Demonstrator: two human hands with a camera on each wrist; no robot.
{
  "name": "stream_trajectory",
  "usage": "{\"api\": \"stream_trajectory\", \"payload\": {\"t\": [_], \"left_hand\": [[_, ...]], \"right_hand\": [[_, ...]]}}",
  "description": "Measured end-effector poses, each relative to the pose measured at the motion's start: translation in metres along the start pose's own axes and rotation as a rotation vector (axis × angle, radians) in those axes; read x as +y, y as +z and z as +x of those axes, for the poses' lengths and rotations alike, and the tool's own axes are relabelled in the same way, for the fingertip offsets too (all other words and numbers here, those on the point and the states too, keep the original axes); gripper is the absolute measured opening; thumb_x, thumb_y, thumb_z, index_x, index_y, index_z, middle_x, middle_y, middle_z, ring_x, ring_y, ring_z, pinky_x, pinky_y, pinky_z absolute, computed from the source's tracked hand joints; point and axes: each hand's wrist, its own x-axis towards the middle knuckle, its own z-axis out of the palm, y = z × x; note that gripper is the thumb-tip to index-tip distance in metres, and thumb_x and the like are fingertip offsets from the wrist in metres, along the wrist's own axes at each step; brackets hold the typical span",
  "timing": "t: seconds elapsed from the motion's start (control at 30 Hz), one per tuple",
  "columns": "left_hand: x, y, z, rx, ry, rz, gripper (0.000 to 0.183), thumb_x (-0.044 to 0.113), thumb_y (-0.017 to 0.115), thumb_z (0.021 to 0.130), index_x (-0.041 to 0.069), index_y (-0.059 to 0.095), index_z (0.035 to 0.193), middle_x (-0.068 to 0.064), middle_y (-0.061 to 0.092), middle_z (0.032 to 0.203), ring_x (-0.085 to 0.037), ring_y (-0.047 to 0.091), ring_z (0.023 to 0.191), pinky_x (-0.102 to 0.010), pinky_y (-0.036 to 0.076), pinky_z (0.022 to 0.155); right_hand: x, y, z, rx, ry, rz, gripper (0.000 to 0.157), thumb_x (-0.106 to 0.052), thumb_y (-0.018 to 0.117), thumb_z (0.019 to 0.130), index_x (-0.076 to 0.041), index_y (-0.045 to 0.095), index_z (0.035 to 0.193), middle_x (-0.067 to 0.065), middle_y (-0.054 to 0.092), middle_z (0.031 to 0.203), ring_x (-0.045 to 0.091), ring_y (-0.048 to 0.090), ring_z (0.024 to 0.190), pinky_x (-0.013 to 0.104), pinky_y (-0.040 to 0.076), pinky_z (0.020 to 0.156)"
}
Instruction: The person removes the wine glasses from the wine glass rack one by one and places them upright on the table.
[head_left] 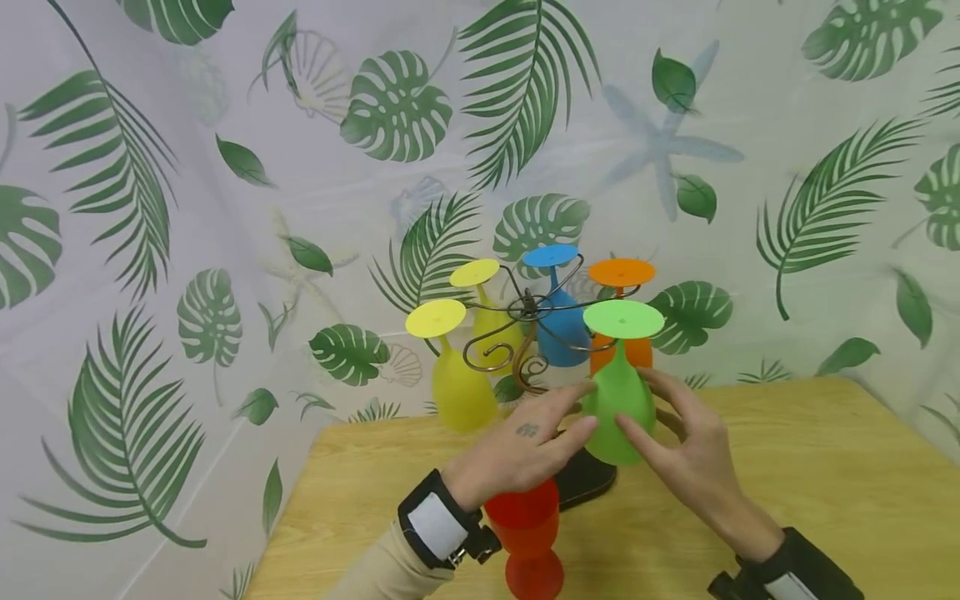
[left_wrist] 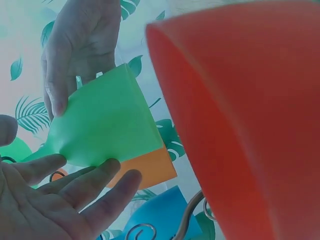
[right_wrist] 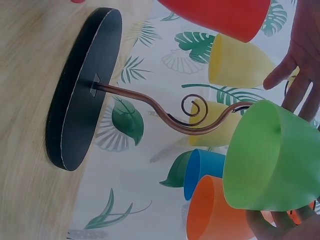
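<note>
A green goblet (head_left: 621,385) hangs upside down by its foot from a wire rack (head_left: 528,307), between both hands. My right hand (head_left: 696,458) holds its bowl, thumb on the near side and fingers curving round the far side. Nearly straight, the fingers of my left hand (head_left: 521,446) lie against the left side of that bowl. In the left wrist view, the left fingers (left_wrist: 95,185) reach along the green bowl. Upright below my left forearm stands a red goblet (head_left: 525,533), partly covered by the wrist.
Two yellow goblets (head_left: 461,387), a blue goblet (head_left: 561,337) and an orange goblet (head_left: 622,272) also hang inverted. A curved stem (right_wrist: 145,99) joins the rack to its black base (right_wrist: 92,102) on the wooden table (head_left: 795,467). Behind is a leaf-patterned backdrop (head_left: 480,183).
</note>
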Motion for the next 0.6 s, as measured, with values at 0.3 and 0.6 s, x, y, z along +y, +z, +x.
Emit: {"api": "stream_trajectory", "payload": {"t": [0.3,0.6], "left_hand": [[0.003,0.003,-0.009,0.038,0.086,0.041,0.051,0.027,0.057,0.104,0.008,0.043,0.149,-0.008,0.053,0.146,-0.020,0.058,0.127,-0.024,0.052,0.100],[0.007,0.007,-0.019,0.081,0.112,0.026,0.048,0.020,0.067,0.099,0.005,0.047,0.138,-0.011,0.059,0.137,-0.015,0.060,0.121,-0.019,0.050,0.098]], "right_hand": [[-0.011,-0.007,-0.009,-0.018,-0.033,0.030,0.070,0.017,0.082,0.069,0.004,0.060,0.135,0.023,0.063,0.130,-0.006,0.056,0.121,0.011,0.054,0.084],[-0.023,-0.013,-0.015,-0.113,-0.038,0.105,0.072,0.020,0.081,0.069,0.002,0.060,0.135,-0.003,0.063,0.133,0.000,0.059,0.121,0.016,0.056,0.086]]}}
